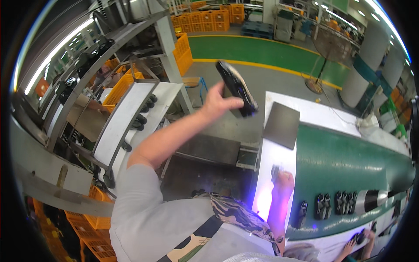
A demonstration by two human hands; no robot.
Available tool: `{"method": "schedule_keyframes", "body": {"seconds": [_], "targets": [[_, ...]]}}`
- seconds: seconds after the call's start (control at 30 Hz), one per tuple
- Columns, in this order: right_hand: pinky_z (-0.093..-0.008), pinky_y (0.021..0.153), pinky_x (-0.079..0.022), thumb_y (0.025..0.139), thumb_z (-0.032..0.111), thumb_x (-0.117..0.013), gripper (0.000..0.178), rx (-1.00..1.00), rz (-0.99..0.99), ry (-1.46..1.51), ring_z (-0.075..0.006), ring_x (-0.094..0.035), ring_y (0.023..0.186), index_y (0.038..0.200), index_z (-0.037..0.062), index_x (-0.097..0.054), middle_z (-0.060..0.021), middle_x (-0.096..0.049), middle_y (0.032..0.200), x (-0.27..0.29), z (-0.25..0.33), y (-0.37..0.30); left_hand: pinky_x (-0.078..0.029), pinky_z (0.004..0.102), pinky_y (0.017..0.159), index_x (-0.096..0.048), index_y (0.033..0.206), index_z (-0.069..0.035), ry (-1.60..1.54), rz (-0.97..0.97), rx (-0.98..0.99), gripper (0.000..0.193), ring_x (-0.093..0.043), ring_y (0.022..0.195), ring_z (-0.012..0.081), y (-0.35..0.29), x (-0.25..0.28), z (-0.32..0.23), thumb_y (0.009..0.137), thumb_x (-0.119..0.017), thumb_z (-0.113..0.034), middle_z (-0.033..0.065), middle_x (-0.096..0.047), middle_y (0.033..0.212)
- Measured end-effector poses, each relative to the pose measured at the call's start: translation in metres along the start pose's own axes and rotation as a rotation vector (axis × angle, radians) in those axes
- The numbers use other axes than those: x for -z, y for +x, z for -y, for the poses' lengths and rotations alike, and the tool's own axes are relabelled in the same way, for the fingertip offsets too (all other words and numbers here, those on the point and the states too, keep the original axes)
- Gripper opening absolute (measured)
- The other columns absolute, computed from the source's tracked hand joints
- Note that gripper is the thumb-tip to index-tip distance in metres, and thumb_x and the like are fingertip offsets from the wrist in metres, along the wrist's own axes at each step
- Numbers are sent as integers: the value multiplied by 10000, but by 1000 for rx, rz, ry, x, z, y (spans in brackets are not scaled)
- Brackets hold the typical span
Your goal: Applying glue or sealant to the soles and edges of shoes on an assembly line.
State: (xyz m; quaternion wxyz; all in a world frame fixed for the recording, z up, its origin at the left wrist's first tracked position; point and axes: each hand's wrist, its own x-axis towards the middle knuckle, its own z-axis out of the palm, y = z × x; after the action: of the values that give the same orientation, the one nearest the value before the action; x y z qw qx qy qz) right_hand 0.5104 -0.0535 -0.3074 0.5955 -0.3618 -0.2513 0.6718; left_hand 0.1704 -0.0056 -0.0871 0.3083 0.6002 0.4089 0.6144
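Note:
My left hand (214, 102) is raised out in front with the arm stretched forward. It grips a glossy black shoe (235, 89) with a pale strip along one side, thumb across the near end. My right hand (284, 181) is over the white table strip (267, 157), its fingers closed round a small grey thing (275, 169) whose kind I cannot make out. Bright glare washes out the strip beside my right forearm. A dark flat panel (282, 125) lies farther along this strip.
A green conveyor belt (345, 161) on the right carries several black shoes (323, 206). Another person's hands (362, 244) handle a shoe at lower right. The metal rack (124, 118) on the left holds shoes; another person (89, 115) is behind it. Orange crates (200, 21) stand far off.

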Motion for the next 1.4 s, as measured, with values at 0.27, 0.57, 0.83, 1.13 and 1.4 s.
{"method": "schedule_keyframes", "body": {"seconds": [0.27,0.57,0.83,1.13,1.4], "targets": [[-367,697,-562,875,-13,-605,119,-79,-102,-12,-266,-685,811,941,5,-507,-195,-663,934,40,-36,4,-533,352,864,-650,1118,39,961,-611,-412,741,-691,930,259,154,198,-151,628,-879,-467,175,-713,1018],[-367,683,-562,864,-26,-616,108,-61,-152,14,-259,-683,800,926,-3,-529,-174,-656,899,52,-47,-1,-564,397,784,-697,1083,1,1443,-782,219,669,-690,980,269,212,396,-226,643,-851,-479,175,-702,1085],[-390,758,-539,863,10,-606,151,17,-149,25,-285,-677,834,989,-45,-543,-181,-660,952,40,-22,-29,-503,457,945,-578,1310,-52,2310,-451,275,592,-611,1176,344,248,511,-256,869,-616,-446,194,-591,1333],[-288,559,-500,848,44,-695,144,79,-545,60,-178,-650,671,895,35,-559,-102,-660,791,124,1,-110,-509,380,911,-630,1261,-23,1498,428,-129,535,-651,1100,292,247,71,61,872,-687,-386,170,-669,1216],[-297,651,-507,862,85,-708,169,219,-827,165,-150,-630,732,931,59,-557,-52,-637,842,202,30,-235,-517,315,639,-671,1109,14,426,1187,868,618,-673,760,170,-113,-359,247,852,-690,-548,105,-720,921]]}}
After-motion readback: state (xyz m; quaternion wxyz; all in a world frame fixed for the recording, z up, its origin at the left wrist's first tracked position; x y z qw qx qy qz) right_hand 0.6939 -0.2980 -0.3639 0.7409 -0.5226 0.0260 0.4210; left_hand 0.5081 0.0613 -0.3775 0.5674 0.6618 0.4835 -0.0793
